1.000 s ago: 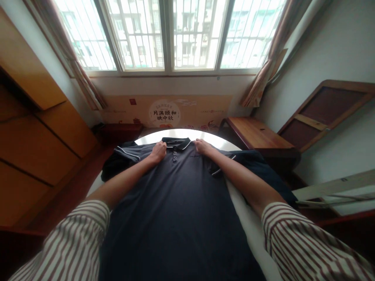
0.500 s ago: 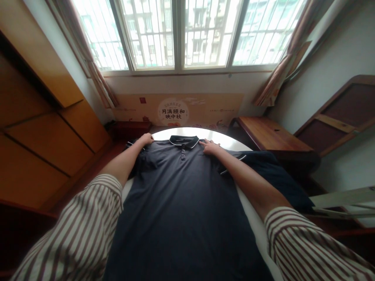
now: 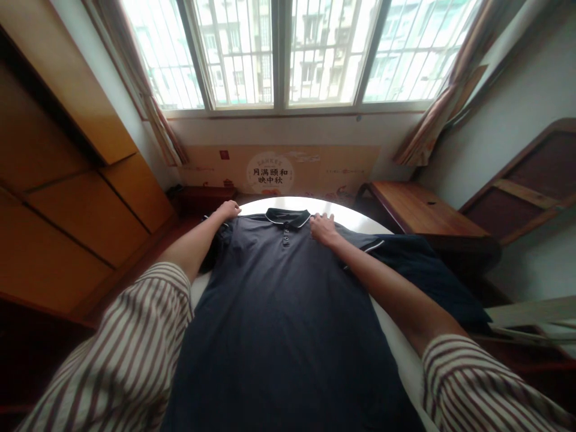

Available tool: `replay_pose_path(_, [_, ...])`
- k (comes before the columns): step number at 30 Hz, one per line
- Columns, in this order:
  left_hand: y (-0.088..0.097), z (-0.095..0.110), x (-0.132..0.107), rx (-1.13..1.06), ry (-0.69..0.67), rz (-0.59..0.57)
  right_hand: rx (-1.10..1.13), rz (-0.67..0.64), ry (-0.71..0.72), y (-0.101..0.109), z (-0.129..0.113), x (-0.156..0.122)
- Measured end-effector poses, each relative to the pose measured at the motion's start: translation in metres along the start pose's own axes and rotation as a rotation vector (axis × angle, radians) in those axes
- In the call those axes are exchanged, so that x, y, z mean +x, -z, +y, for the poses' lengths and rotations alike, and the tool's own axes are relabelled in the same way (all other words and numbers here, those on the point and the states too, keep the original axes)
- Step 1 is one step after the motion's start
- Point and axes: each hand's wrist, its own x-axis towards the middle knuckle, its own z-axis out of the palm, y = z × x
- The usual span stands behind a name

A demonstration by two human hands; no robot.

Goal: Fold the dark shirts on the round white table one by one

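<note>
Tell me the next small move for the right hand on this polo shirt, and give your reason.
I'd probably slide the right hand outward toward the sleeve on its side: it sits close beside the collar, whereas the left hand is farther out, by the other sleeve, and the polo shirt lies spread with faint creases.

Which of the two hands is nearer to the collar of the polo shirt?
The right hand, beside the collar; the left hand is farther out, near one shoulder of the polo shirt.
</note>
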Motion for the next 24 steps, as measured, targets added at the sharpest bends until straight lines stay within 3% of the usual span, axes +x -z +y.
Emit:
replay_pose_path(4, [0.0,0.008,0.001,-0.05,-0.074,-0.002,0.047,0.071,0.269,0.01,-0.075,-0.033])
replay_pose_path(7, [-0.012,0.023,0.002,-0.073,-0.123,0.003,0.12,0.074,0.525,0.001,-0.135,-0.068])
replay_pose_path(10, [-0.025,0.037,0.005,-0.077,-0.141,-0.006,0.289,0.023,0.757,-0.014,-0.171,-0.105])
replay_pose_path(15, [-0.035,0.042,0.011,-0.067,-0.137,-0.002,0.4,-0.122,0.829,-0.022,-0.181,-0.141])
replay_pose_path(19, [-0.037,0.042,0.012,-0.052,-0.123,0.002,0.429,-0.145,0.882,-0.014,-0.178,-0.157])
replay_pose_path(24, [-0.03,0.058,0.006,0.004,-0.094,-0.025,0.454,-0.148,0.981,-0.009,-0.178,-0.185])
